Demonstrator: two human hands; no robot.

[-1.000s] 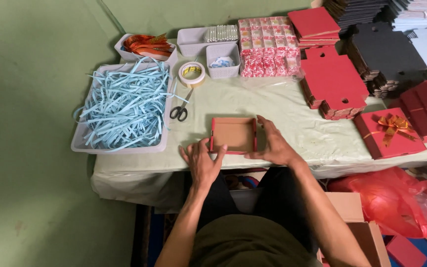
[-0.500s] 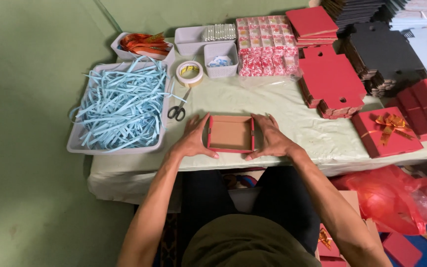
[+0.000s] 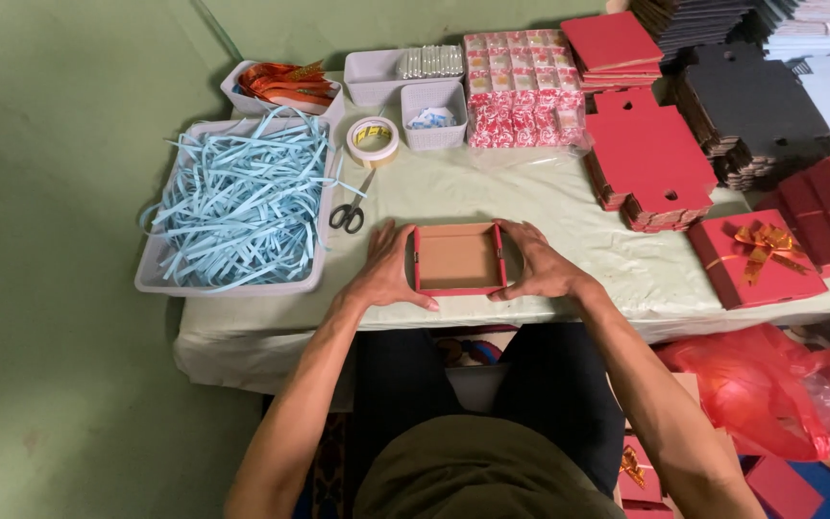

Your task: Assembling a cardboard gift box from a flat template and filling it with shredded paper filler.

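A small open red box [image 3: 457,258] with a brown cardboard inside lies on the table near its front edge. My left hand [image 3: 386,272] presses against its left wall, fingers spread around the corner. My right hand [image 3: 535,265] grips its right wall the same way. Both hands hold the box between them, flat on the pale tablecloth [image 3: 530,202].
A grey tray of light blue paper shreds [image 3: 237,202] stands at the left, with scissors [image 3: 350,213] and a tape roll [image 3: 373,139] beside it. Stacks of flat red box blanks [image 3: 650,159], a finished red box with a gold bow [image 3: 756,255] and small bins lie behind and right.
The left hand moved from the table in front of the box onto its left wall. Both hands now hold the box, set squarely in front of me.
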